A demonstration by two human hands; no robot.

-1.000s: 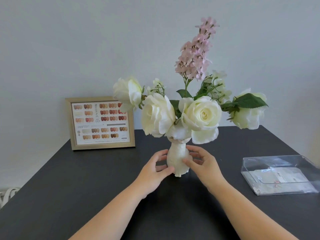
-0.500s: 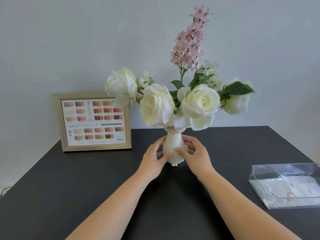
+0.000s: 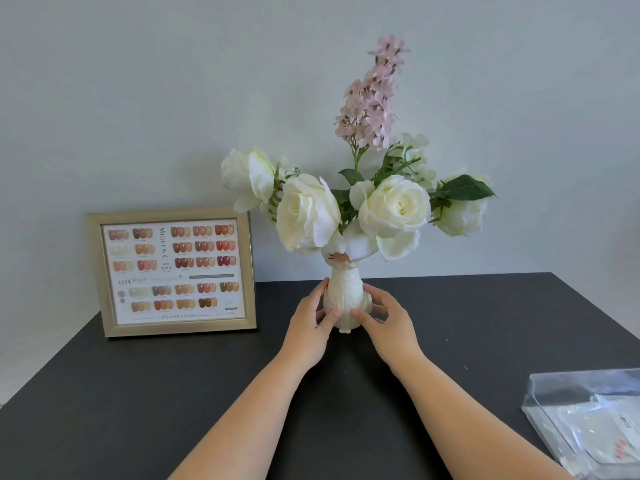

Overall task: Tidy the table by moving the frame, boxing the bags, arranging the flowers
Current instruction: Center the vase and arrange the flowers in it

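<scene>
A cream vase (image 3: pixel 346 296) stands upright near the back middle of the black table (image 3: pixel 138 393). It holds several white roses (image 3: pixel 394 206) and a tall pink flower spike (image 3: pixel 372 98). My left hand (image 3: pixel 308 323) cups the vase's left side and my right hand (image 3: pixel 388 323) its right side, thumbs on the front. A gold picture frame (image 3: pixel 171 271) with a nail-colour chart leans upright against the wall at the back left. A clear plastic box (image 3: pixel 588 420) with small bags inside lies at the right front edge, partly cut off.
A pale grey wall (image 3: pixel 138 98) rises directly behind the table. The table's left edge slants down toward the lower left corner of the view.
Both hands have pushed the vase away from me toward the wall. The clear box has slid toward the lower right of the view as my head shifted.
</scene>
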